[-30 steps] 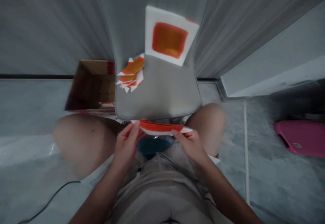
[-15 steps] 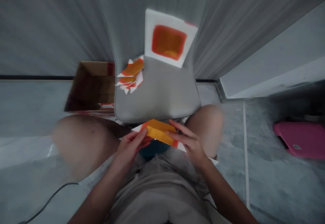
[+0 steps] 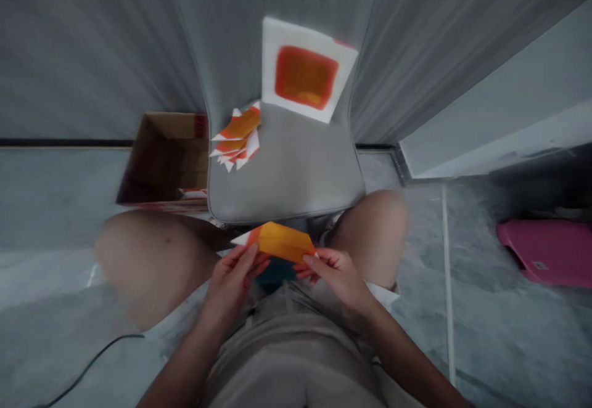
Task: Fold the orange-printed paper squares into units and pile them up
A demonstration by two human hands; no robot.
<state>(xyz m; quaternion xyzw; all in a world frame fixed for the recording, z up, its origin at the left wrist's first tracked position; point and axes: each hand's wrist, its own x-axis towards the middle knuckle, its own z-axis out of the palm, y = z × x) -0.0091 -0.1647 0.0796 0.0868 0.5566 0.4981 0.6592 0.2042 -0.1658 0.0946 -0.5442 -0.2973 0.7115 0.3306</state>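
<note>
I hold a piece of folded paper (image 3: 284, 244) just in front of the near edge of a grey chair (image 3: 296, 174), above my lap and between my bare knees. My left hand (image 3: 237, 272) grips it near its left end, thumb on top and fingers beneath, with the white pointed tip sticking out past them. My right hand (image 3: 340, 275) pinches the right end the same way, and covers part of it. The side facing me is mostly orange-yellow, with a red-orange band toward the left, and it slopes down a little to my right.

On the seat, toward the left, lies a loose pile of folded papers (image 3: 238, 135) in the same colours, their white points spread unevenly. Farther back and to the right is a square white stack (image 3: 308, 75) with a red and orange middle. A cardboard box (image 3: 173, 126) sits open on the floor, left of the chair. Well off to my right is a pink plastic object (image 3: 555, 254).
</note>
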